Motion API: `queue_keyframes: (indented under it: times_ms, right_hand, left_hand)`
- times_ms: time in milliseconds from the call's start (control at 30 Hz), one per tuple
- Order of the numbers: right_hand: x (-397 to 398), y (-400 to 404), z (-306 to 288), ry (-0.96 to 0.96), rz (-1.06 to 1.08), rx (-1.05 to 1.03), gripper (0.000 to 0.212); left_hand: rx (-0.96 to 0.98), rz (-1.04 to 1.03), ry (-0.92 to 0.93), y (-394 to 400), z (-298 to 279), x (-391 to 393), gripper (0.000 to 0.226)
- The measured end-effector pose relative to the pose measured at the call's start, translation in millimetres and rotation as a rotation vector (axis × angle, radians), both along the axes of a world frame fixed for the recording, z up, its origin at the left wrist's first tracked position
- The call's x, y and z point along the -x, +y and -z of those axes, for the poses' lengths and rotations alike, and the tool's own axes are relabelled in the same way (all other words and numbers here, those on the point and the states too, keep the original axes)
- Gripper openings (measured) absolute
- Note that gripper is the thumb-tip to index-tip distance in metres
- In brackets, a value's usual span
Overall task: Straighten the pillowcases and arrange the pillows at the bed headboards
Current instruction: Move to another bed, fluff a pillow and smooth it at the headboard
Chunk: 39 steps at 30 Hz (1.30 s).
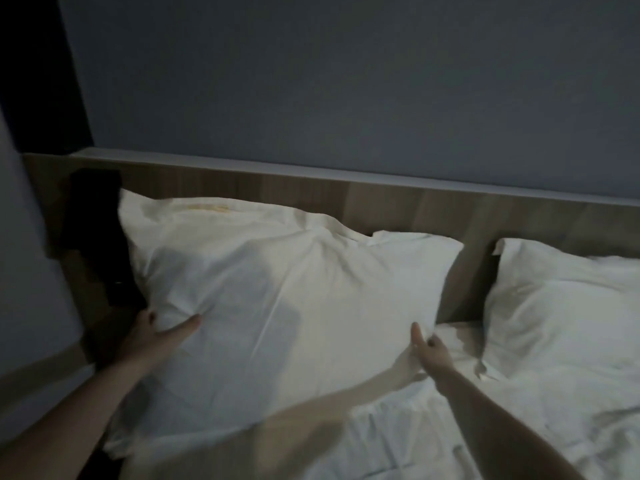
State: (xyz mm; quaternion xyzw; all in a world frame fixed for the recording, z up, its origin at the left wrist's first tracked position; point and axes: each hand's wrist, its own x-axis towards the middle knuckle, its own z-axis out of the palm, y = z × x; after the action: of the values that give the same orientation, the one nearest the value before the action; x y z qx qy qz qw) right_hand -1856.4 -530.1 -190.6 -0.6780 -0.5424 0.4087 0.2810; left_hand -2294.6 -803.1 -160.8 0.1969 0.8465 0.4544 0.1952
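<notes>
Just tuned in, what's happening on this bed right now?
A person is setting a white pillow against the wooden headboard. The left hand grips its left edge, thumb on the front, and the right hand pinches its lower right corner. The pillowcase is creased. A second pillow lies to the right, on the rumpled sheet.

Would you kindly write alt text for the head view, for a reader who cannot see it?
Two bare hands hold a large white pillow by its sides against a wooden headboard: the left hand grips its left edge, the right hand pinches its right corner. A second white pillow lies to the right in the dim room.
</notes>
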Motion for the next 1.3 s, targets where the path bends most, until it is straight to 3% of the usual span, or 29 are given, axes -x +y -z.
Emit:
queue_keyframes:
  times_ms: [67, 133, 233, 333, 433, 500, 600, 633, 700, 767, 833, 900, 1067, 1300]
  right_hand:
    - [0, 4, 15, 0.003, 0.027, -0.083, 0.046]
    - [4, 8, 14, -0.002, 0.057, -0.156, 0.030]
    - [7, 13, 6, 0.080, 0.194, -0.243, 0.029]
    - [5, 10, -8, 0.226, 0.339, -0.393, 0.022]
    - [-5, 17, -22, 0.294, 0.427, -0.473, 0.024]
    - [-16, 29, -21, 0.160, 0.330, -0.439, 0.025]
    - [-33, 32, -6, -0.215, 0.063, -0.200, 0.026]
    - [-37, 32, 0, -0.271, 0.014, -0.143, 0.025]
    - [-42, 30, 11, -0.158, 0.053, -0.158, 0.026]
    - [-42, 35, 10, 0.002, 0.162, -0.222, 0.053]
    - [-43, 53, 11, 0.063, 0.130, -0.195, 0.077]
    - [-40, 71, 14, 0.050, 0.076, -0.117, 0.082]
    - [-18, 65, -1, 0.144, 0.175, -0.214, 0.034]
    - [-15, 62, -9, 0.263, 0.323, -0.347, 0.019]
  left_hand:
    - [-0.037, 0.019, 0.010, 2, 4, 5, 0.083]
    - [-0.066, 0.035, 0.036, 0, 3, 6, 0.066]
    - [-0.094, 0.009, 0.146, -5, -3, -1, 0.041]
    - [-0.187, -0.041, 0.204, -11, -6, -18, 0.039]
    - [-0.240, -0.055, 0.134, -9, 1, -34, 0.045]
    - [-0.213, -0.017, 0.035, -2, 8, -37, 0.052]
    - [-0.097, 0.045, -0.031, 6, 7, -34, 0.060]
    - [-0.067, 0.065, -0.027, 6, 7, -32, 0.057]
    - [-0.055, 0.109, -0.022, 2, 7, -32, 0.046]
    - [-0.040, 0.158, 0.011, -5, 15, -29, 0.044]
    - [0.006, 0.183, 0.027, -12, 24, -29, 0.059]
    - [0.014, 0.179, -0.001, -16, 33, -32, 0.046]
    - [-0.033, 0.056, 0.151, -18, 43, -36, 0.029]
    - [-0.349, -0.236, 0.235, -36, 56, -59, 0.036]
